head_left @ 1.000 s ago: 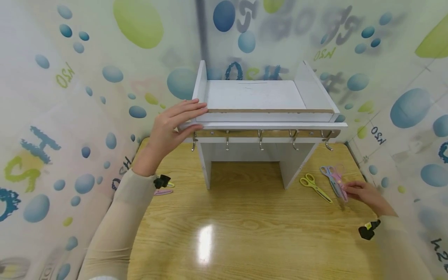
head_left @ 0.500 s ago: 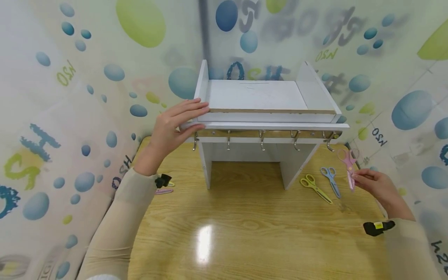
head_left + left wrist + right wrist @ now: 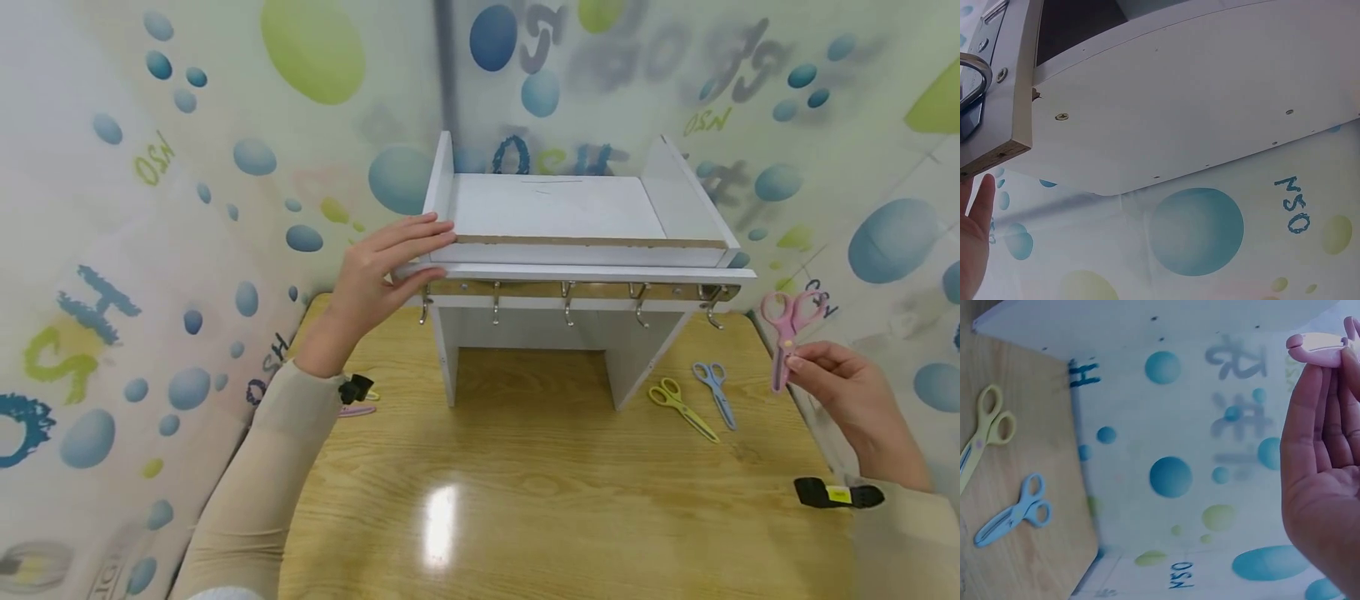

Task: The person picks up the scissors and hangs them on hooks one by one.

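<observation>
My right hand [image 3: 862, 396] pinches pink scissors [image 3: 787, 333] by the blade end, handle loops upward, in the air beyond the table's right edge. In the right wrist view the pink scissors [image 3: 1322, 350] are partly cut off at the upper right. My left hand [image 3: 386, 267] rests with fairly straight fingers on the left front corner of a white shelf unit [image 3: 558, 204]. Along that unit's front runs a metal rail [image 3: 600, 290] with several bare hooks. Yellow scissors [image 3: 682, 408] and blue scissors [image 3: 716, 393] lie on the table right of the unit.
Beside my left wrist, a pink item [image 3: 356, 410] and something yellow partly show on the wooden table [image 3: 525, 500]. Patterned walls [image 3: 187, 250] close in behind and on both sides. The shelf's side panel [image 3: 1197, 94] fills the left wrist view.
The pink scissors, pinched in my right hand, have risen off the blue scissors and moved right and upward. My left hand keeps its place on the shelf. The view has shifted slightly.
</observation>
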Tool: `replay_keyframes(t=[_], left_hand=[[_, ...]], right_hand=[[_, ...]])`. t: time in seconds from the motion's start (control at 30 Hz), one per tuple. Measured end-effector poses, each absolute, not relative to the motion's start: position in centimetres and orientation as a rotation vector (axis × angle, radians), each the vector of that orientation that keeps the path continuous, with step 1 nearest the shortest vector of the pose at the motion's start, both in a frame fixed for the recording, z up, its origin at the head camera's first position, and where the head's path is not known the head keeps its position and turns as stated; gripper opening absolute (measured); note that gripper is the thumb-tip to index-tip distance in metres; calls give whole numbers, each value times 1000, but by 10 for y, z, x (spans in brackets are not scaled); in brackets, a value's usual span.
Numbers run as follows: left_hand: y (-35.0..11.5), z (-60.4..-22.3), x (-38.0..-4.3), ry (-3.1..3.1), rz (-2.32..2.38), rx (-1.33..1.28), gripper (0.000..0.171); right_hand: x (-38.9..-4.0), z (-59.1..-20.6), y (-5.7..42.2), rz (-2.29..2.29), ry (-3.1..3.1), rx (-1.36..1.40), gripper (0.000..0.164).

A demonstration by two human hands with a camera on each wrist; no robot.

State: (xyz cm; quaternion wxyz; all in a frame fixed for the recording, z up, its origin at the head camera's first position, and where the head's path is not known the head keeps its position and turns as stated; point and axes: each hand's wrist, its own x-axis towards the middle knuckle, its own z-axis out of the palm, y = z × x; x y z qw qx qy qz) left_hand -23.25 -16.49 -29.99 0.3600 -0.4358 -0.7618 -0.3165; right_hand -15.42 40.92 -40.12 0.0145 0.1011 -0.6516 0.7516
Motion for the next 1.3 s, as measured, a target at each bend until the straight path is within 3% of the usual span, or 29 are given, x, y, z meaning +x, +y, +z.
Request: replay_keyframes(t=[0.57, 1.3], left_hand=[[-165, -300, -233, -1963, -817, -1125, 46], [-165, -301, -232, -1984, -807, -1110, 45]], right_hand=[[-142, -371, 374, 2210, -2022, 606, 36], [-148, -380, 345, 2046, -2224, 801, 34]])
